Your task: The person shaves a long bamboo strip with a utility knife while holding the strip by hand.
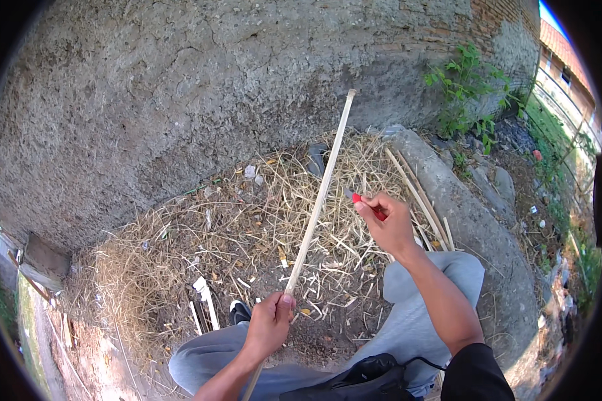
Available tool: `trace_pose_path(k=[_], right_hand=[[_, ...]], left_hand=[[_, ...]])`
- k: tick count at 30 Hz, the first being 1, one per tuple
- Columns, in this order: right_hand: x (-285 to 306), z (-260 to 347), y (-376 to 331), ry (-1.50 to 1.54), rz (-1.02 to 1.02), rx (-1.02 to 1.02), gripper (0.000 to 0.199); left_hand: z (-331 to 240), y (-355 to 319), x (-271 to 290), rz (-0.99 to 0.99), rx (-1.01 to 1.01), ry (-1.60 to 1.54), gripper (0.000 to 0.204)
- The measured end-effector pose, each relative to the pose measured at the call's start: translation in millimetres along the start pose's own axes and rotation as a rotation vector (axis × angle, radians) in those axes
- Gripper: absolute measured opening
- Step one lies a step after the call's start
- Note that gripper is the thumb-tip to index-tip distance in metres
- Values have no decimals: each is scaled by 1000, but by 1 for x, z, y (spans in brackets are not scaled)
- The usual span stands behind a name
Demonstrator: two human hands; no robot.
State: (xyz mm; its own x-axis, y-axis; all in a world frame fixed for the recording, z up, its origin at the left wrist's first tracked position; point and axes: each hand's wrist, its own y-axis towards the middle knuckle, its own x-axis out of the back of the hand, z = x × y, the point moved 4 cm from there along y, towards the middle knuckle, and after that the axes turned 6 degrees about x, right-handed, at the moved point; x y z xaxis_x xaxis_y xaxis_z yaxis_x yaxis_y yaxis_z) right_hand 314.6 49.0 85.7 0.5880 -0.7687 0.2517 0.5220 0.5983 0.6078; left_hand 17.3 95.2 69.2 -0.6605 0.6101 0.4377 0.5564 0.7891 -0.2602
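We had our left hand closed around the near part of a long pale stick, which slanted away from us, far and slightly right, toward the rough wall. Our right hand, fingers curled, gripped a red-handled knife, its blade just right of the stick, apart from it. Dry straw littered the ground, left of a grey rock.

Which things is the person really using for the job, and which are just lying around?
In use:
pale stick, held in the left hand
red-handled knife, held in the right hand

Lying about:
dry straw on the ground
white scraps near the wall
loose sticks by the big stone; perhaps spares, I can't tell
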Motion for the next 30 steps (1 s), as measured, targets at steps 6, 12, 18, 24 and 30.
trace_pose_path(k=[6, 12, 18, 24, 30], right_hand=[[-49, 45, -34, -61, 392, 122, 25], [-65, 60, -60, -112, 395, 352, 21], [-63, 66, -65, -170, 426, 359, 19], [-62, 64, -66, -181, 396, 402, 17], [-58, 68, -61, -244, 381, 425, 16]], left_hand=[[23, 10, -5, 3, -5, -104, 30], [25, 19, -7, -42, -3, -173, 30], [21, 20, -11, -51, 14, -217, 32], [15, 23, -14, -25, 16, -278, 32], [4, 15, -18, 134, 129, -493, 30]])
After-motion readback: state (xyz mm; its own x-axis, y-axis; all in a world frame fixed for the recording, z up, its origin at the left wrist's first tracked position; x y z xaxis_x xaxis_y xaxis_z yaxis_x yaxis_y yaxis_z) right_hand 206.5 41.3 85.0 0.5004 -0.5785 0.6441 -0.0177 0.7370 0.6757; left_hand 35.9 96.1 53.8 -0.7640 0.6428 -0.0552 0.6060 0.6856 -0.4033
